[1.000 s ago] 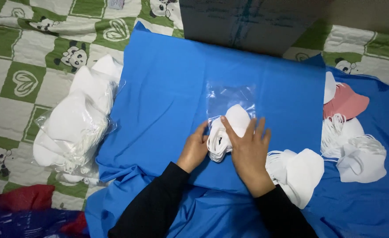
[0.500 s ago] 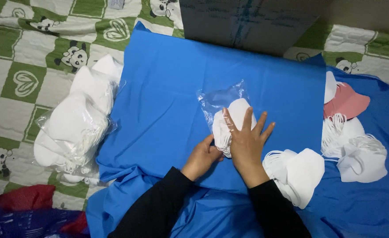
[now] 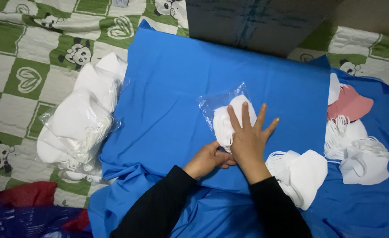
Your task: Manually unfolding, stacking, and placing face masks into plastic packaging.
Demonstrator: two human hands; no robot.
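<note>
Right hand (image 3: 248, 136): flat, fingers spread, pressing on white masks (image 3: 226, 123) inside clear bag (image 3: 216, 103). Left hand (image 3: 208, 159): just beside right wrist, pinching bag's near edge. Blue cloth (image 3: 172, 97) beneath both. Loose masks (image 3: 298, 172) right of right hand; bagged masks (image 3: 77, 123) well left.

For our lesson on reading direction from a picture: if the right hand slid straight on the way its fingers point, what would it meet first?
The right hand already presses the bagged white masks. Past the bag's far edge lies bare blue cloth, then probably the cardboard box; depth is unclear.
</note>
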